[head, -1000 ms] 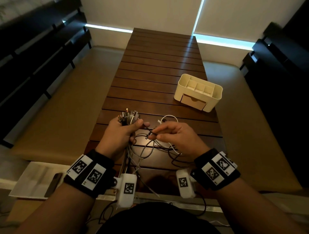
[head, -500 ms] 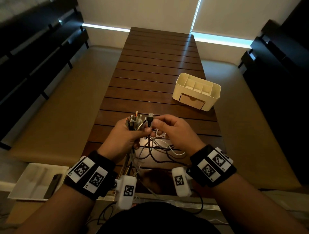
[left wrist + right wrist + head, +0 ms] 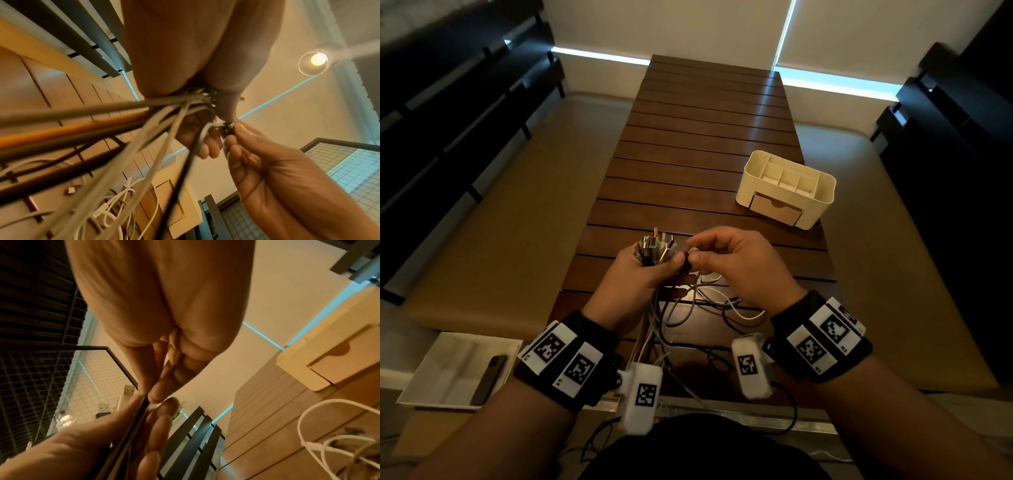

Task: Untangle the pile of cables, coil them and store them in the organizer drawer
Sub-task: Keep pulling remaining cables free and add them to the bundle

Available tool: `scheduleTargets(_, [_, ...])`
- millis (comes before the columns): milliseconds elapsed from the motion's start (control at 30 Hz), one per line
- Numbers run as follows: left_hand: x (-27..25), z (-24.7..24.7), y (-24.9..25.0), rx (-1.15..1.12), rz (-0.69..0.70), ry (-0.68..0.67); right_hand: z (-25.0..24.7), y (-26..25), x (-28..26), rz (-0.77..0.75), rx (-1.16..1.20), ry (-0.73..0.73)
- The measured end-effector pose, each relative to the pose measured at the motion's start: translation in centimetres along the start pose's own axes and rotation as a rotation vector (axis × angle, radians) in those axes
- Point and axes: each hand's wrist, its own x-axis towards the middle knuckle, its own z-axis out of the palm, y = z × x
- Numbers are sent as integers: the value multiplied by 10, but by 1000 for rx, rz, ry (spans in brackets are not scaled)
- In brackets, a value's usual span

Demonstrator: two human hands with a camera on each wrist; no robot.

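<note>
My left hand (image 3: 643, 270) grips a bundle of cable ends (image 3: 655, 246), plugs pointing up, above the near part of the slatted wooden table (image 3: 705, 144). The cables (image 3: 681, 315) hang from it in white, grey and black strands (image 3: 123, 146) down to the tabletop. My right hand (image 3: 726, 260) pinches a black cable's plug (image 3: 229, 130) right beside the left thumb, against the bundle. In the right wrist view the black cable (image 3: 139, 412) runs between the fingertips of both hands. The cream organizer (image 3: 786, 188) stands at the right edge of the table, its drawer (image 3: 774, 207) closed.
White cable loops (image 3: 329, 443) lie loose on the table under my right hand. A white tray (image 3: 448, 370) holding a dark phone (image 3: 489, 377) sits low at the left, off the table. Beige benches flank the table, dark shelving beyond them.
My right hand rose from the loose cables on the table and carried the black cable's end up to the bundle in my left hand. Both hands now meet at the plugs.
</note>
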Motion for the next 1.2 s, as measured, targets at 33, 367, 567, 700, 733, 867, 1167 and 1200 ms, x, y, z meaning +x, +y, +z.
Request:
scheduleTargets(33, [-1,1,0,-21,-7,-13,1,0,1,-8,-43,22])
scheduleTargets(367, [4,-1,-3,32,-17,-46,3,-9,2,-55,-197,31])
scheduleTargets(567, [5,-1,-2,39,-39,-84,0,-9,5,-72,-214,-19])
scheduleTargets(700, [8,-2,-4,67,-27,-83,-1,-8,6,-153,-277,27])
scheduleTargets(733, [9,-1,-4,72,-9,-63,-1,-7,6,-153,-271,58])
scheduleTargets(867, [13,0,-6,21,63,86,7,3,5,-30,-206,97])
scheduleTargets(1167, [13,-2,-7,-86,124,193,24,15,4,204,-39,-351])
scheduleTargets(1200, [13,-1,-7,-98,120,192,27,16,4,189,-87,-333])
